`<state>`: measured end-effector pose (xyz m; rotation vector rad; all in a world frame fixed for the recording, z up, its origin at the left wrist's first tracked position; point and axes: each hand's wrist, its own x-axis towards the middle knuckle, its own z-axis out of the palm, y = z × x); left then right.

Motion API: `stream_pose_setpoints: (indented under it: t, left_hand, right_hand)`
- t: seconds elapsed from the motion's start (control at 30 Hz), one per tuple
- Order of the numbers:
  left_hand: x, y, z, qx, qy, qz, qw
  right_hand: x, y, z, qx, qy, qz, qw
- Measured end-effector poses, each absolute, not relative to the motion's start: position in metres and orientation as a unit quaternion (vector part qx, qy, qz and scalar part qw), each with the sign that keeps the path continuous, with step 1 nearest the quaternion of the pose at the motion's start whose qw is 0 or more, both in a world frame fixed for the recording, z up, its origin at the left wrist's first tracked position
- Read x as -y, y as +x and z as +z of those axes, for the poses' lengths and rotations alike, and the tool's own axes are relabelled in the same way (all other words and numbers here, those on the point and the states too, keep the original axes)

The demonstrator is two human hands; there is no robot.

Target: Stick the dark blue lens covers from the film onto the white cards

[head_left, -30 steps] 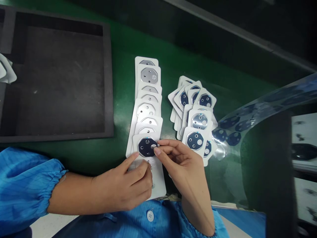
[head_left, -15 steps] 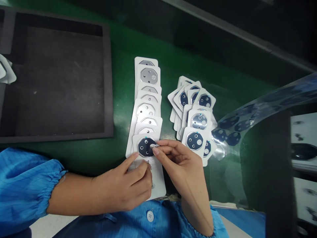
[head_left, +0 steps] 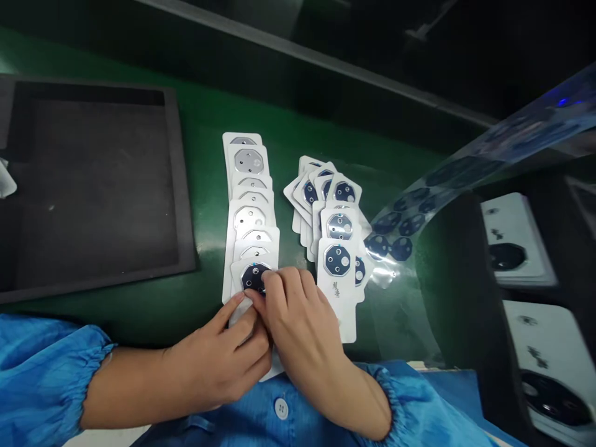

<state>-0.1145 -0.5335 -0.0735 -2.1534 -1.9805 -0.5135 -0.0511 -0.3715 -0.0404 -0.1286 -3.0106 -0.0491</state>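
Left hand (head_left: 216, 354) and right hand (head_left: 300, 323) meet, pressed together, over a dark octagonal lens piece (head_left: 254, 277) on a white backing card (head_left: 236, 273) on a green desk (head_left: 205, 155); any pinch is hidden.

The green tabletop (head_left: 209, 155) carries a dark foam tray (head_left: 185, 186) on the left and 2 groups of white cards: an overlapping column (head_left: 249, 217) and a looser fanned pile (head_left: 298, 205) to its right. Each visible card bears an octagonal plate (head_left: 338, 261). At right, a clear film strip (head_left: 384, 276) holding dark blue octagons (head_left: 401, 248) curves up off the surface.
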Motion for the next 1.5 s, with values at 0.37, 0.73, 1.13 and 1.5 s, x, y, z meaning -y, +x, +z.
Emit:
stream_pose_setpoints:
  t: [0.37,0.73,1.13,1.5]
  left_hand:
    - [0.536,-0.114,-0.073,0.665,-0.726,-0.150,0.088]
    - [0.536,-0.119,-0.082,0.695,-0.681,-0.207,0.106]
    - [0.535,-0.125,-0.094,0.684,-0.700,-0.152,0.139]
    - [0.534,-0.130,-0.100,0.655,-0.726,-0.127,0.169]
  right_hand:
    - [0.364,-0.053,-0.063,0.975,-0.188,0.057,0.103]
    - [0.316,-0.031,-0.030,0.817,-0.355,0.415,0.183]
    - [0.223,0.004,-0.016,0.915,-0.243,0.117,0.301]
    - [0.136,-0.019,-0.090,0.972,-0.118,0.173,0.109]
